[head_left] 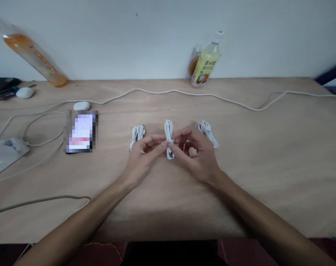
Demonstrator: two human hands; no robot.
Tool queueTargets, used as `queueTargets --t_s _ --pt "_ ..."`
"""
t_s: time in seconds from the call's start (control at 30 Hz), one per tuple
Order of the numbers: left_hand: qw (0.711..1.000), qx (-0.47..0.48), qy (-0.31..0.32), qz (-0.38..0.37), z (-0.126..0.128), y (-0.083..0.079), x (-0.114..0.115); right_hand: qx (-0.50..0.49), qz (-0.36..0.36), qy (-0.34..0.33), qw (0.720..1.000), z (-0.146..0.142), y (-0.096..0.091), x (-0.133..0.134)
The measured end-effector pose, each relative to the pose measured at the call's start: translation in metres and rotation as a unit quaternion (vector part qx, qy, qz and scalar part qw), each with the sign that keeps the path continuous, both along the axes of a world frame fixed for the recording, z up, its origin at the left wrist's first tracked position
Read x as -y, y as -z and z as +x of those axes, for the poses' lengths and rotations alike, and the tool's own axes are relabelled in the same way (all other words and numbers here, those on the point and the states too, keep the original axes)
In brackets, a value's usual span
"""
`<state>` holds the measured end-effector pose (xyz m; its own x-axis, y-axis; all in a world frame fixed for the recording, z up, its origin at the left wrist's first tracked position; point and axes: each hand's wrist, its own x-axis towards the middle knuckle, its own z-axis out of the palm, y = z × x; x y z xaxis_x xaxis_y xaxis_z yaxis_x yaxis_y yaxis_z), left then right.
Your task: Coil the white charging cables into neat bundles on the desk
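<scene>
Between my two hands is a white cable (168,129), folded into a narrow bundle and held upright in the middle of the view. My left hand (145,153) pinches its left side, thumb against the bundle's middle. From the right, the thumb and fingers of my right hand (198,151) close on the same spot, where a tie seems to wrap the bundle. A second bundled white cable (138,132) lies on the table just beyond my left hand, partly hidden by it. Behind my right hand rests a third white cable bundle (208,131), also partly covered.
A phone (80,133) and a white oval case (81,106) lie to the left. An orange drink bottle (34,57) and a yellow drink bottle (206,62) lean against the wall. One long cable (184,92) crosses the wooden table (267,155); others curl at left.
</scene>
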<state>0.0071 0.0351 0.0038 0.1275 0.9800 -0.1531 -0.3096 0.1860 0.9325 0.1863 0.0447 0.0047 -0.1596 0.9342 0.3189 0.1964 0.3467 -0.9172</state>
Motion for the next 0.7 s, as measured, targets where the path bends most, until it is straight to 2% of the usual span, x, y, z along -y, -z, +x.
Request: queueTargets --t_s 0.2,0.53,0.7 --pt "0.998 -0.052 -0.034 0.029 -0.0008 -0.0027 -0.0008 0.050 0.049 0.034 0.997 -0.0003 0.0011 0.0017" --pt "0.999 -0.022 -0.030 0.031 -0.0024 -0.0015 -0.0022 0.032 0.030 0.033 0.998 0.0022 0.0011 0.0015" --pt "0.999 0.011 -0.031 0.026 -0.0028 -0.0007 -0.0039 0.040 0.054 0.040 0.997 0.0019 0.0016 0.0019"
